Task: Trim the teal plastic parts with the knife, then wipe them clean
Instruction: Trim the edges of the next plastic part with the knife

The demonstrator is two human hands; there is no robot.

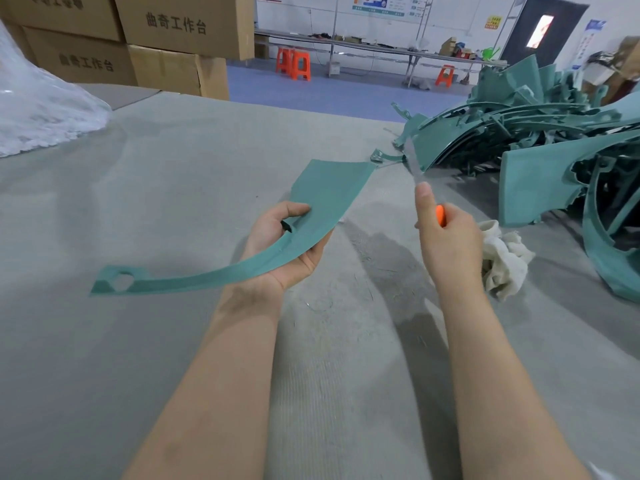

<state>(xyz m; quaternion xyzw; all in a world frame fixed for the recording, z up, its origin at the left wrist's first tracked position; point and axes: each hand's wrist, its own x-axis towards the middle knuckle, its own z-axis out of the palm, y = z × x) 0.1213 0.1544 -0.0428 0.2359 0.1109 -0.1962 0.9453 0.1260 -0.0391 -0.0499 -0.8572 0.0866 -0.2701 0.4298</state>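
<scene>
A long curved teal part point(322, 199) is held above the grey counter point(173, 209) by the left hand point(287, 244), with the thumb laid on top and the fingers curled beneath. Its wide end is turned toward the far edge, and its narrow end, pierced by a round hole, toward the left edge. A knife point(414, 161) with an orange handle is gripped in the right hand point(450, 237), one digit stretched up toward the blurred blade, which is kept apart from the held part. A crumpled white cloth point(502, 261) is seen just beside that hand, toward the right edge. A pile of teal parts point(536, 133) is heaped at the far right corner. Cardboard boxes point(166, 46) are stacked beyond the far left corner.
</scene>
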